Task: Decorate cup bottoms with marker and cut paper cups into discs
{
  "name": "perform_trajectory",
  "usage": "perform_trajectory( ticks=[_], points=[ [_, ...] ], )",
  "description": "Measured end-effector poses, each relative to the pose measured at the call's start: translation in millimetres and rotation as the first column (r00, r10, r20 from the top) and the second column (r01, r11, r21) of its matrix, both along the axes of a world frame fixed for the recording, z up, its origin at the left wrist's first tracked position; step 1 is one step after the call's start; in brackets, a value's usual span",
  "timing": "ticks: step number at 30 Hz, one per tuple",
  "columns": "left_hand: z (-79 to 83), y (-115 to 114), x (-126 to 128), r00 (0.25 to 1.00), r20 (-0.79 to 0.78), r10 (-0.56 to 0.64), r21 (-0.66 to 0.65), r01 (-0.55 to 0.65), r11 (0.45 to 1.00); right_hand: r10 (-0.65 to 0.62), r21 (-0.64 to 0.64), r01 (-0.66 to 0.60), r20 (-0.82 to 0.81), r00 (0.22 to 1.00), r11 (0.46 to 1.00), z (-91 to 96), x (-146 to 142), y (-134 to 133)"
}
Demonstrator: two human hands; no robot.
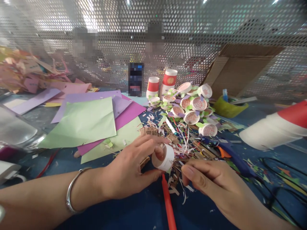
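My left hand [134, 163] grips a short white paper cup piece [166, 161], tilted on its side with the fingers over and inside its rim. Close by on the right, my right hand [211, 182] has thumb and forefinger pinched together. A thin dark sliver shows between those fingertips and the cup wall, too small to name. Below the cup piece a red pen [169, 204] lies on the blue table, pointing away from me. Paper and cardboard scraps [184, 153] are heaped just behind both hands.
Finished-looking cup bottoms with red lines and green tabs [192, 105] are piled behind the scraps, beside red-and-white paper cups [169, 80]. Coloured paper sheets [91, 118] lie left. A blue glue gun [237, 159], black cable [275, 191] and cup stack [271, 131] occupy the right.
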State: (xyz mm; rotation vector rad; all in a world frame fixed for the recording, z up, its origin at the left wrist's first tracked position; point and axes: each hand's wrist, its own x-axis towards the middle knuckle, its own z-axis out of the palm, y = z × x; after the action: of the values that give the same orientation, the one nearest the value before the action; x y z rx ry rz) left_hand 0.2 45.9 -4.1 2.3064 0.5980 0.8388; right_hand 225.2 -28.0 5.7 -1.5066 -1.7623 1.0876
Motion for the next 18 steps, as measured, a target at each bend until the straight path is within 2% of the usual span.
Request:
perform_trajectory(
  ticks=[14, 18],
  points=[
    [4.2, -1.9, -2.1, 0.999, -0.034, -0.032, 0.109, 0.036, 0.993, 0.021, 0.015, -0.021, 0.036, 0.999, 1.000, 3.1, 1.9, -1.3],
    [7.0, -2.4, -2.4, 0.998, -0.001, -0.060, 0.087, 0.060, 0.994, 0.016, -0.022, -0.016, -0.001, 1.000, 1.000, 2.3, 2.7, -1.7]
  ],
)
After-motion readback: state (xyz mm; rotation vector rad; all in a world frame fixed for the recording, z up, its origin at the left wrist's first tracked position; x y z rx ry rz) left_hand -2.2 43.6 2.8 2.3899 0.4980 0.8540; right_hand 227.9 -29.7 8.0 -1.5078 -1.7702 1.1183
